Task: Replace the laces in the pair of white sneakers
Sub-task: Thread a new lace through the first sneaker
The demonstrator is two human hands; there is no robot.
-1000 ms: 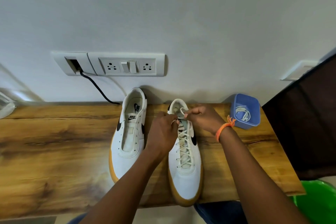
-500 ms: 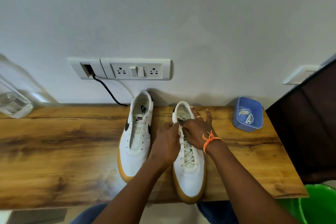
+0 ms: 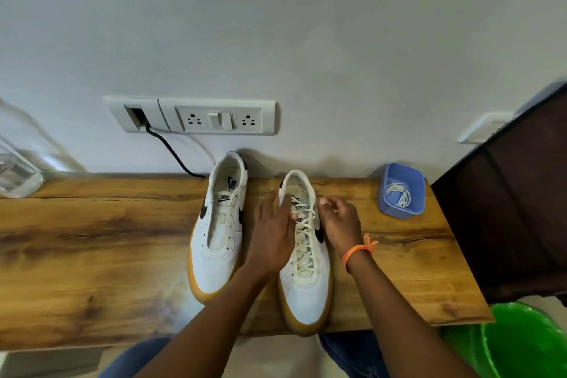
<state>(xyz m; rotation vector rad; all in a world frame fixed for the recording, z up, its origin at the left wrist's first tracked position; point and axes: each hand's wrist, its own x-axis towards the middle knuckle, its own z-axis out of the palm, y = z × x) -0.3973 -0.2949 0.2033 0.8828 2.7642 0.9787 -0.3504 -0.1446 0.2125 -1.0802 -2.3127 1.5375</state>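
Two white sneakers with gum soles stand side by side on the wooden table (image 3: 92,255), toes toward me. The left sneaker (image 3: 219,255) has bare eyelets and no lace. The right sneaker (image 3: 306,288) is laced with a cream lace (image 3: 303,242) up to the top. My left hand (image 3: 273,233) lies flat with fingers spread against that shoe's left side, covering its upper eyelets. My right hand (image 3: 340,221), with an orange wrist thread, hovers loosely curled beside the shoe's right collar; I see nothing in it. A blue tub (image 3: 385,202) at the right holds a coiled white lace (image 3: 399,193).
A wall socket panel (image 3: 214,120) sits behind the shoes, and a black cable (image 3: 171,153) runs from it down to the table. A clear glass vessel (image 3: 15,175) stands at the far left. A dark panel (image 3: 506,209) and a green bin (image 3: 521,344) are at the right.
Both hands have let go of the lace ends at the top of the right sneaker. They have moved apart to either side of it, and the left hand has flattened out.
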